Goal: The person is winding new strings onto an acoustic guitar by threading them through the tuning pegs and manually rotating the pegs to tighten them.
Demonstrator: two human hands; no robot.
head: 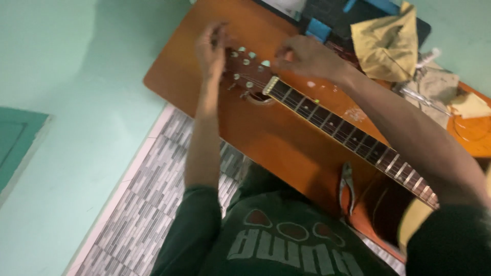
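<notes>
Guitar neck point(332, 125) laid flat on the orange worktop point(179, 61), long axis running diagonally: headstock point(244, 69) at the far end, fretboard trailing back to the near right, under the right forearm. Everything below placed relative to that headstock.

Both hands at the headstock, one on each side. Left hand point(210, 48) against its far-left edge, fingers curled toward the tuning pegs point(249, 84); blurred, so impossible to tell whether pinching a peg or only touching. Right hand point(307, 57) just right of the headstock, above the pale nut point(270, 85), fingertips drawn together as if pinching something small at the upper pegs; the thing itself too small to make out. Neither hand spread flat. Equally near the headstock, left arm reaching straight out, right arm lying along the neck.

Pliers point(347, 186) well back from the headstock, beside the fretboard's near stretch, apart from both hands. Yellow cloth point(386, 46) and a crumpled grey rag point(434, 87) off to the right of the headstock, beyond the right hand, untouched.
</notes>
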